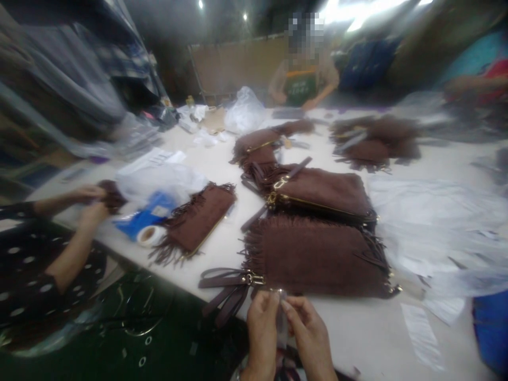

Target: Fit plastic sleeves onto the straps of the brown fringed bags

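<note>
My left hand (262, 330) and my right hand (311, 336) are held close together at the near table edge. Both pinch a small clear item (281, 302) between thumb and fingers; I cannot make out what it is. Just beyond my fingertips lies a brown fringed bag (317, 259) with a gold clasp (250, 278) and dark straps (222, 288) hanging over the edge. A second brown bag (321, 190) lies behind it, and a smaller fringed one (196, 222) sits to the left.
At the left a person in a dotted dark sleeve (27, 270) handles a brown piece. A tape roll (150, 236), a blue packet (146, 217) and clear plastic bags (428, 233) lie on the white table (369, 338). More brown bags (377, 143) are piled farther back, where another person stands.
</note>
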`<state>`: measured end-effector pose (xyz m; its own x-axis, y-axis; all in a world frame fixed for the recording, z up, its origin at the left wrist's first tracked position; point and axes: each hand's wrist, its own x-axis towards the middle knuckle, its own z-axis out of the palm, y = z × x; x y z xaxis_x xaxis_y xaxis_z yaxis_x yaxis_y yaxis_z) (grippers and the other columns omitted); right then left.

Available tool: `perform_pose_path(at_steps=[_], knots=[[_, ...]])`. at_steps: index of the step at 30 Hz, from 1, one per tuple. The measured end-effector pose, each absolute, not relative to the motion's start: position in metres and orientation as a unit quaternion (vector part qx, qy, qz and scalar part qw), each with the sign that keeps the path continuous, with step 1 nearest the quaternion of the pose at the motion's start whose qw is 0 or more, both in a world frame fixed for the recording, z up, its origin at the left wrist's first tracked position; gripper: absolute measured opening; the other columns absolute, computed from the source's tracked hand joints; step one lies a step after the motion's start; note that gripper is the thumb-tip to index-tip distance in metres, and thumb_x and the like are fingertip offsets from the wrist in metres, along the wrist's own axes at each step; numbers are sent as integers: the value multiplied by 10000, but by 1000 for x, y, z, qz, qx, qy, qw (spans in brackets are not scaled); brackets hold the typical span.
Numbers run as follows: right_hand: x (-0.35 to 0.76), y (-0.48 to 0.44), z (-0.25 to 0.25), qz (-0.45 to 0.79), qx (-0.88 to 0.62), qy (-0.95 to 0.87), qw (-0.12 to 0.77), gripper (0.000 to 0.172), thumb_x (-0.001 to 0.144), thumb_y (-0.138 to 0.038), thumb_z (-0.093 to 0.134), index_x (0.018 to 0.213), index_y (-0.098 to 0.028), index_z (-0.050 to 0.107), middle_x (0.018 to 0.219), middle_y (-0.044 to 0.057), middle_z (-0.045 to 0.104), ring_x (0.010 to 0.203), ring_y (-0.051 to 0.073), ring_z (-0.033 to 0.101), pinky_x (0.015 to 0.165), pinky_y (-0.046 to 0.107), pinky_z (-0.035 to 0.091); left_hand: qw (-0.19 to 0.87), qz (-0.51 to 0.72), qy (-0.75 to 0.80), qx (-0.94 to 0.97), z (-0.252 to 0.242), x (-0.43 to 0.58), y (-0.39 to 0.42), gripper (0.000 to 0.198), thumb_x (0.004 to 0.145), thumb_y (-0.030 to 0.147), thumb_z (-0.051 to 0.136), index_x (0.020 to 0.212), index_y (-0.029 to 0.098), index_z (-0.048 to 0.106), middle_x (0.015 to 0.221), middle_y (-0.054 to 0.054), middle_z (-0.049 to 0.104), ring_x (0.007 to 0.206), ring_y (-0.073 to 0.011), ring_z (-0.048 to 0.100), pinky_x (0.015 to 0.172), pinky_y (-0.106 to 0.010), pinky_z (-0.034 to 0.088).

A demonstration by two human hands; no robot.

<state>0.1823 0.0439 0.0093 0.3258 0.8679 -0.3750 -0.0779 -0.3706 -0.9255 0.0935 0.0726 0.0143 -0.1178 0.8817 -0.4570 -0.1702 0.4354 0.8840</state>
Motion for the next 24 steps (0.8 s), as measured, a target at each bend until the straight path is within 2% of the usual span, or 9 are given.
perform_pose_path(at_steps=[7,11,13,15,19,24], knots=[[186,46,18,438,-678,-383,449,313,817,-510,572,809,-200,613,724,6,647,675,173,597,618,238,453,555,423,621,357,19,92,67,339,839,477,565,744,157,620,681,-5,580,667,-146,509,616,-233,409],[186,45,18,414,-678,-421,438,286,853,-485,536,828,-208,601,799,18,669,745,179,626,686,242,460,559,384,603,419,34,84,66,322,880,431,501,924,176,692,901,-60,700,876,-208,608,786,-272,450],[186,44,16,416,-675,-429,434,275,866,-475,524,839,-210,594,809,16,668,741,173,627,684,239,460,581,368,584,431,41,79,66,317,867,404,520,1017,191,701,1024,-74,712,982,-231,616,869,-294,447],[186,43,15,420,-670,-430,435,268,875,-468,518,848,-210,587,815,14,668,739,168,627,684,236,462,601,360,571,428,43,75,68,327,843,396,550,1045,192,706,1050,-82,716,1000,-242,623,884,-307,453],[187,43,17,421,-670,-423,442,271,877,-469,520,849,-207,586,789,10,667,720,162,630,665,227,467,640,371,559,375,36,72,73,353,775,443,630,945,152,735,900,-91,736,836,-229,650,755,-295,485],[189,45,21,419,-670,-420,446,261,871,-451,538,825,-203,605,756,9,677,701,162,639,645,220,472,680,380,563,274,27,76,78,441,631,507,760,836,118,729,682,-56,689,579,-138,574,555,-227,419]])
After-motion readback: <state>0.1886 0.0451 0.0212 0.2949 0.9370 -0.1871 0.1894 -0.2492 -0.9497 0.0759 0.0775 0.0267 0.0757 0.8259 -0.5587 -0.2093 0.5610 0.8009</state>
